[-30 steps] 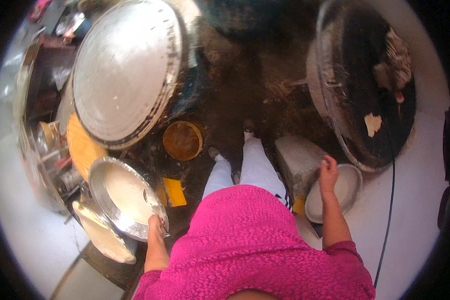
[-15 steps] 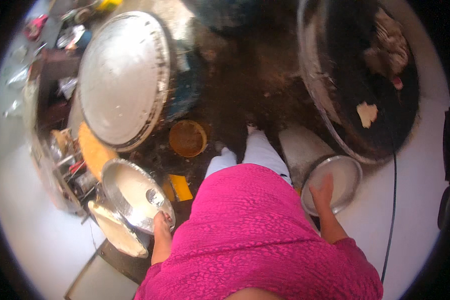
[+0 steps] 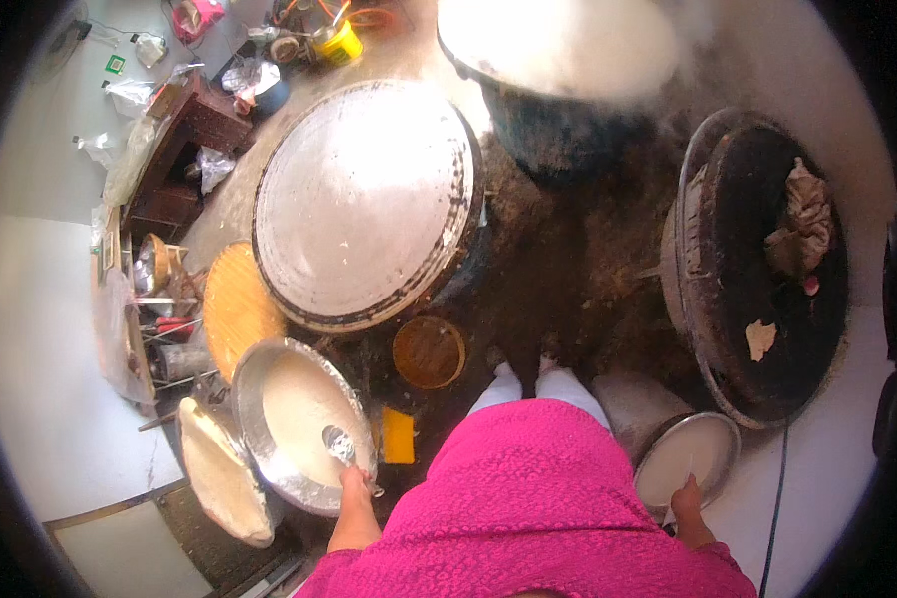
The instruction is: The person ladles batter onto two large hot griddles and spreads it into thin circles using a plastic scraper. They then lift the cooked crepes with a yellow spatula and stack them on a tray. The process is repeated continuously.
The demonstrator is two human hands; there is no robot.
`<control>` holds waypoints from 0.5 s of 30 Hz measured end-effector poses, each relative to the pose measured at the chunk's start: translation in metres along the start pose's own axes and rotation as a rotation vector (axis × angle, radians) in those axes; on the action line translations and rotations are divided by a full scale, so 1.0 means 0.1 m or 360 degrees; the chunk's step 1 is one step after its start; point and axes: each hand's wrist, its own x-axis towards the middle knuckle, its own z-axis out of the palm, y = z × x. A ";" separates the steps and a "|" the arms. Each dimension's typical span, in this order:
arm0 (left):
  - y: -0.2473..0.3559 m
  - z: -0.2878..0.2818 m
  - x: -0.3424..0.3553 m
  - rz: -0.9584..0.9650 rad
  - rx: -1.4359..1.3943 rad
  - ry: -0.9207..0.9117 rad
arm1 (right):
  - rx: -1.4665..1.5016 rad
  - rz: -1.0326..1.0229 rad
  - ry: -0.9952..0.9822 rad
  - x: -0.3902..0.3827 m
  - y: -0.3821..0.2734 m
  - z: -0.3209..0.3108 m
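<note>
And here the broad, pale round plate [image 3: 364, 199] is sprawling out ahead, with the black round disc [image 3: 733, 299] standing well apart to its right! Nearer in, the metal basin [image 3: 252, 409] is holding a pale mixture [image 3: 309, 399], and the smaller bowl [image 3: 734, 453] is carrying whitish contents [image 3: 698, 447]. At that bowl's lower edge the right hand [image 3: 688, 505] is showing; whether it's gripping or merely touching, this view isn't telling. The left hand [image 3: 356, 493] is clamping the ladle [image 3: 338, 443], whose shiny head is lying inside the basin, toward its lower right edge!
</note>
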 end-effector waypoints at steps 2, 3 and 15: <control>-0.07 0.00 0.06 -0.0046 -0.0062 0.0019 | -0.0153 -0.0182 0.0142 -0.04 0.11 0.01; -0.08 0.03 0.09 -0.0045 -0.0105 0.0017 | -0.0102 -0.0168 0.0289 -0.02 0.18 0.02; -0.14 0.09 0.28 -0.0048 -0.0014 -0.0029 | 0.2119 0.0892 -0.0271 0.09 0.69 -0.28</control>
